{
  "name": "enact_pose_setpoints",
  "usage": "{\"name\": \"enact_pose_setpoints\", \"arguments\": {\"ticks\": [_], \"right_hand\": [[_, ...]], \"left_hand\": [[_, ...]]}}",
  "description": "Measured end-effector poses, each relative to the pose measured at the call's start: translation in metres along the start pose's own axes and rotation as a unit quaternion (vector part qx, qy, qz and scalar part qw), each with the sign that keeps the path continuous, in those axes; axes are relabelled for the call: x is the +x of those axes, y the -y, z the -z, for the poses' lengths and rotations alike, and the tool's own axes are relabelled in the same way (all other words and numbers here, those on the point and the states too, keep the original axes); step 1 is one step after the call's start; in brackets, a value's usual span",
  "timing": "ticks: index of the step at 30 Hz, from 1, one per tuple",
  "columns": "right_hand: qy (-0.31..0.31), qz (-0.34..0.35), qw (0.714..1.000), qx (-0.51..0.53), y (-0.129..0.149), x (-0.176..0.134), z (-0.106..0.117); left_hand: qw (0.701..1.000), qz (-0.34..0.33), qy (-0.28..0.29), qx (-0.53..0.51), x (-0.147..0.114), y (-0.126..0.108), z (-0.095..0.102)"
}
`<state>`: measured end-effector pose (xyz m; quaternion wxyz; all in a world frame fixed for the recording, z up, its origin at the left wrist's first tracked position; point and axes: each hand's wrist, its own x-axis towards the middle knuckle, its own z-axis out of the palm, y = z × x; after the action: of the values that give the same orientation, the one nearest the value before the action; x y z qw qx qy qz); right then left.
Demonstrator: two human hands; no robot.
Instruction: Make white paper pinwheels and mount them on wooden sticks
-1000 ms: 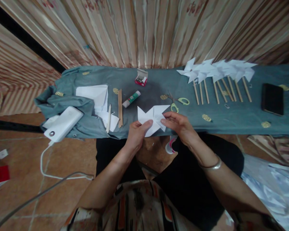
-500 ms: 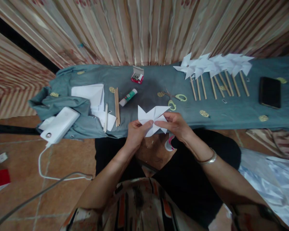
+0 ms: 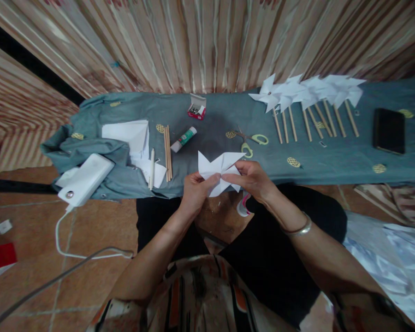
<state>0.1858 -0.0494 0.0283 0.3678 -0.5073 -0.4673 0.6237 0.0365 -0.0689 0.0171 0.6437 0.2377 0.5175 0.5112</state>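
A white paper pinwheel (image 3: 224,160) is held between both hands at the table's front edge. My left hand (image 3: 195,190) is closed on its left side, thumb pressed near the centre. From the right, my right hand (image 3: 253,179) pinches it, its thumb also at the centre. The fingers behind the paper are hidden. Beyond the pinwheel lie green-handled scissors (image 3: 251,140), a glue stick (image 3: 183,139) and an open small red box (image 3: 197,111) of metal pins or tacks. Several wooden sticks (image 3: 168,154) and a white pen (image 3: 152,169) lie to the left.
Finished pinwheels on sticks (image 3: 311,94) lie in a row at the back right, left of a dark wallet-like object (image 3: 389,131). White paper sheets (image 3: 126,131) and a white power bank (image 3: 86,180) with a cable occupy the left end. A striped curtain (image 3: 207,46) hangs behind the table.
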Motion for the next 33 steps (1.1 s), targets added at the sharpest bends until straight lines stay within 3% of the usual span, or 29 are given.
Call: {"name": "enact_pose_setpoints", "arguments": {"ticks": [33], "right_hand": [[0.020, -0.003, 1.000, -0.005, 0.0019, 0.0005, -0.0015]], "left_hand": [[0.999, 0.014, 0.026, 0.020, -0.0052, -0.0088, 0.0010]]}}
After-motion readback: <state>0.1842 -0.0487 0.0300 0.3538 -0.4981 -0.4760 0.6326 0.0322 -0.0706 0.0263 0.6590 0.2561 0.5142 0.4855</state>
